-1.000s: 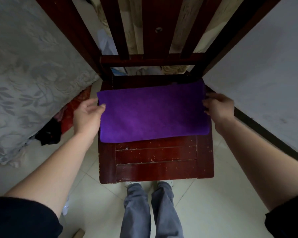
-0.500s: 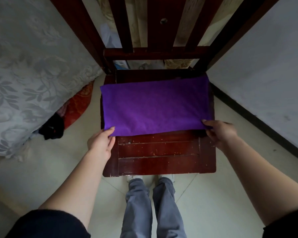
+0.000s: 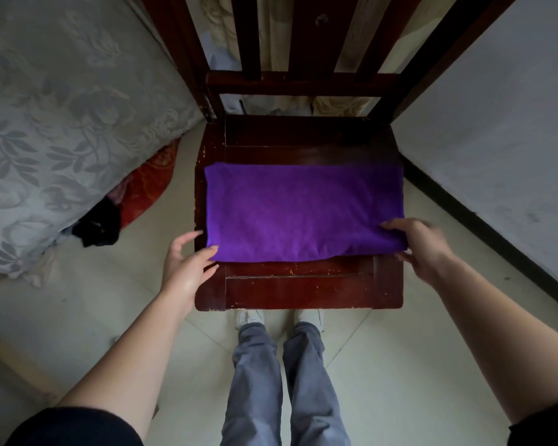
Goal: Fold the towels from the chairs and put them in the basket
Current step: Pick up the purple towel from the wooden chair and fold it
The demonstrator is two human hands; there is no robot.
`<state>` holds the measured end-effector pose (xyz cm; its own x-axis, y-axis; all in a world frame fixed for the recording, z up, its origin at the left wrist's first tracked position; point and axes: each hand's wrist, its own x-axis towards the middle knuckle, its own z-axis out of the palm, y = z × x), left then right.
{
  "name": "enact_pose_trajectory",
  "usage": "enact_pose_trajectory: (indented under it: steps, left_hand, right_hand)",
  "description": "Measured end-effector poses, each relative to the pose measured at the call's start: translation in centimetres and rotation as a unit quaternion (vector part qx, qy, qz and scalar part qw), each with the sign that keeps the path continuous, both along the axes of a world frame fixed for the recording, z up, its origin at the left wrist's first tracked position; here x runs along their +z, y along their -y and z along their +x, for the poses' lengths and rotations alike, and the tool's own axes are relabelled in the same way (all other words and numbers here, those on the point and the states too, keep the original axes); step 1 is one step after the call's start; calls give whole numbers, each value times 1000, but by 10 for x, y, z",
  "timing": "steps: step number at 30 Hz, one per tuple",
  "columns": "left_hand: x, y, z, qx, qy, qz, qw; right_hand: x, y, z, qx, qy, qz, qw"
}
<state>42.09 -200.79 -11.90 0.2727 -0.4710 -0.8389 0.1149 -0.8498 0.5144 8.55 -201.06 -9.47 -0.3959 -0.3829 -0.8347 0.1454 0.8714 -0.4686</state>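
Observation:
A purple towel point(image 3: 303, 210), folded into a flat rectangle, lies across the middle of the dark red wooden chair seat point(image 3: 297, 288). My left hand point(image 3: 187, 265) is at the towel's near left corner, fingers spread, thumb touching the edge, holding nothing. My right hand point(image 3: 422, 246) covers the near right corner, fingers on top of the cloth and pinching its edge. No basket is in view.
The chair back's slats point(image 3: 297, 82) rise behind the seat. A grey floral bedspread point(image 3: 62, 123) hangs at the left, with red and black cloth point(image 3: 116, 214) on the floor beneath. A white wall with dark skirting point(image 3: 496, 156) runs along the right. My legs point(image 3: 281, 375) stand before the chair.
My hands went from the towel's side edges to its near corners. The towel has slid toward me, and bare seat now shows behind it. My left fingers have opened.

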Motion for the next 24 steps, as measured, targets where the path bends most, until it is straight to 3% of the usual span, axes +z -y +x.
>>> enact_pose_trajectory:
  steps: [4,11,24]
  left_hand:
    - [6,2,3,-102,-56,-15,993]
    - [11,13,8,-147,-47,18,988]
    - [2,22,22,-83,-89,52,991]
  right_hand:
    - [15,19,24,62,10,-78,995]
    - [42,49,103,247,24,-153,957]
    - [2,62,221,478,-49,-71,874]
